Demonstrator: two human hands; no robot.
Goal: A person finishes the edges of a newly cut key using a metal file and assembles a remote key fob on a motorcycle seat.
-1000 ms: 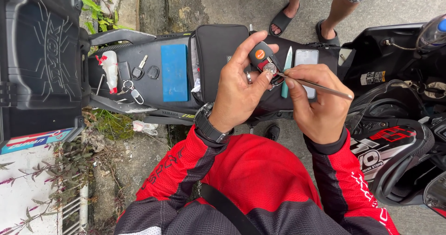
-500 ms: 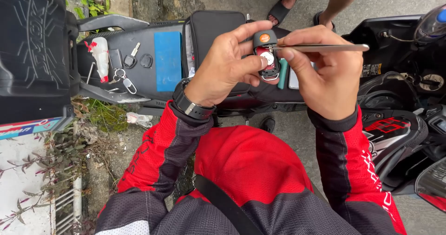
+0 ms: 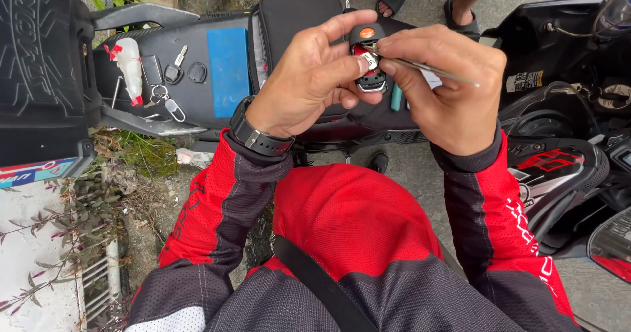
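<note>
My left hand [image 3: 309, 79] grips a small black key fob [image 3: 368, 59] with an orange button and red inside, held up above a motorcycle seat. My right hand [image 3: 447, 89] pinches a thin metal tool [image 3: 430, 69], and its tip touches the open fob near the top. Both arms wear red and black sleeves, and a black watch [image 3: 259, 137] sits on my left wrist. The fob's lower part is hidden behind my fingers.
A black motorcycle seat [image 3: 217, 69] below holds a black pouch [image 3: 296, 17], a blue patch, loose keys [image 3: 169, 86] and a white and red tube [image 3: 130, 69]. Another person's sandalled feet [image 3: 427, 0] stand beyond. A second scooter [image 3: 572, 148] is at right, weeds and a wall at left.
Both hands have risen and come closer to the camera. The tool, first angled down to the right, then level, now has its tip pressed into the fob.
</note>
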